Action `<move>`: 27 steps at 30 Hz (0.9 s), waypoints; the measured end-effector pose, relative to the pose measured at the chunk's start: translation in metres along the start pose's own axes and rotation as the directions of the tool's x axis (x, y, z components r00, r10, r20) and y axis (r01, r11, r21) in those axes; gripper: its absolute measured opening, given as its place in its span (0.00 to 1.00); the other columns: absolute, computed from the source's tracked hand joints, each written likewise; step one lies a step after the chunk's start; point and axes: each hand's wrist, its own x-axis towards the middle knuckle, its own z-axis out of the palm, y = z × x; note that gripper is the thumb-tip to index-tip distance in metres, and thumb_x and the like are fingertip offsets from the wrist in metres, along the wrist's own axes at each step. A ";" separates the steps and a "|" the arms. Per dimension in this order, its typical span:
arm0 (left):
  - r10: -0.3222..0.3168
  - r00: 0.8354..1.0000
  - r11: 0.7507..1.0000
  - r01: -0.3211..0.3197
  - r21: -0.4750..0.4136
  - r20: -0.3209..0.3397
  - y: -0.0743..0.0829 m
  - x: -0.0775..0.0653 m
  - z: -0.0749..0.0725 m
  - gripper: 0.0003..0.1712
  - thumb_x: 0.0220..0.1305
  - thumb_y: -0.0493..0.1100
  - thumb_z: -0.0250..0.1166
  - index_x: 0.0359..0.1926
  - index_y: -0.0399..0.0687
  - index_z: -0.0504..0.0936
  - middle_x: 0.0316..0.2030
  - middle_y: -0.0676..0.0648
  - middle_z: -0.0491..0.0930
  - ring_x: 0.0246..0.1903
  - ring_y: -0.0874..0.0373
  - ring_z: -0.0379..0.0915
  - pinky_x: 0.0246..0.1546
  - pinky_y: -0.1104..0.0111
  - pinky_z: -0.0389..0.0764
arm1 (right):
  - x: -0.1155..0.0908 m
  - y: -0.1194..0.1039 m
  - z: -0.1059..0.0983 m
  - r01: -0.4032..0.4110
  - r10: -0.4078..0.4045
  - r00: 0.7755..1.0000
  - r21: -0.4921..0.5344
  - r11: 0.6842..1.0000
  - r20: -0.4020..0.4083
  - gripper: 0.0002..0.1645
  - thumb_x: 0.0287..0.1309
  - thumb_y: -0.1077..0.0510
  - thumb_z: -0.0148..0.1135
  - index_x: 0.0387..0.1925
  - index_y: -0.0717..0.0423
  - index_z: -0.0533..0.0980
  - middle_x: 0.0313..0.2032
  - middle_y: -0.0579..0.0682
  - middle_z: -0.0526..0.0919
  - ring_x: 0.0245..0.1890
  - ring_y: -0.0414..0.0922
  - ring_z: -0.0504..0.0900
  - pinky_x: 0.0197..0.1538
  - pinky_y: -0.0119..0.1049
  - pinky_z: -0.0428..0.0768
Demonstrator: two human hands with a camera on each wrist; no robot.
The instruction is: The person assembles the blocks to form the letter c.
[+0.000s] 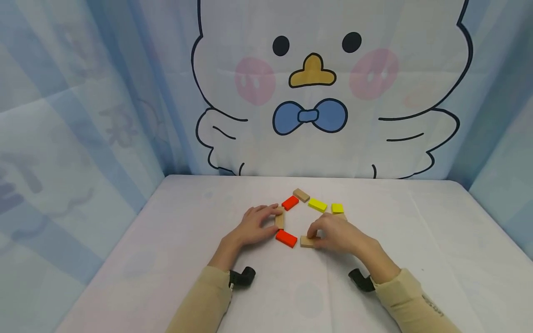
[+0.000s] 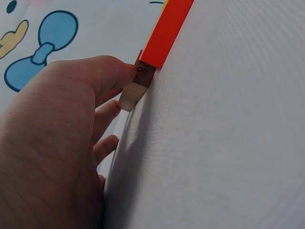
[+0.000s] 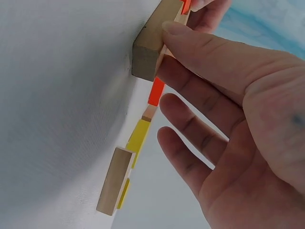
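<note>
My left hand [image 1: 251,226] holds a plain wooden block [image 1: 280,219] between thumb and fingers on the left side of a ring of small blocks; dark print shows on it in the left wrist view. At the ring's front, my right hand [image 1: 341,235] pinches another plain wooden block [image 1: 307,242] between thumb and index finger, its other fingers spread loosely. A red block [image 1: 286,238] lies between these two blocks, its far left corner close to the left hand's block. Behind the left hand lies a second red block [image 1: 290,202].
Farther back, the ring continues with a wooden block [image 1: 301,194], a yellow block [image 1: 318,205] and a second yellow block [image 1: 337,208]. One more wooden block [image 3: 115,181] lies beside the yellow ones. A white cloth [image 1: 166,259] covers the table; a printed curtain [image 1: 312,152] hangs behind it.
</note>
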 end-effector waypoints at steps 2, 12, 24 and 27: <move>-0.004 1.000 1.000 0.004 0.000 -0.003 0.000 -0.001 0.001 0.27 0.68 0.49 0.62 0.67 0.54 0.75 0.74 0.50 0.63 0.72 0.43 0.53 0.73 0.47 0.45 | 0.000 -0.001 0.000 -0.001 0.000 1.000 0.008 1.000 0.013 0.07 0.56 0.62 0.74 0.37 0.49 0.86 0.36 0.37 0.83 0.43 0.44 0.76 0.51 0.45 0.78; -0.019 1.000 1.000 0.019 -0.001 -0.005 -0.001 -0.001 0.002 0.27 0.68 0.49 0.62 0.68 0.56 0.75 0.74 0.51 0.63 0.72 0.44 0.52 0.73 0.47 0.43 | -0.002 -0.007 0.000 0.009 -0.010 0.998 0.031 0.999 0.055 0.08 0.55 0.62 0.74 0.38 0.50 0.86 0.36 0.37 0.82 0.44 0.45 0.76 0.52 0.45 0.79; -0.021 1.000 1.000 0.021 0.002 0.004 -0.002 -0.001 0.002 0.27 0.69 0.50 0.62 0.68 0.57 0.74 0.74 0.53 0.62 0.73 0.46 0.51 0.73 0.47 0.43 | -0.001 -0.008 0.004 0.051 -0.052 0.997 0.025 0.998 0.048 0.08 0.56 0.61 0.74 0.39 0.49 0.86 0.36 0.36 0.83 0.45 0.44 0.76 0.51 0.44 0.79; -0.018 1.000 1.000 0.018 0.002 0.002 -0.002 -0.001 0.002 0.27 0.69 0.49 0.62 0.68 0.57 0.75 0.74 0.52 0.63 0.73 0.46 0.52 0.73 0.47 0.43 | -0.001 -0.008 0.004 0.061 -0.062 0.997 0.018 0.998 0.044 0.08 0.56 0.60 0.74 0.39 0.49 0.86 0.37 0.36 0.83 0.45 0.45 0.76 0.51 0.45 0.79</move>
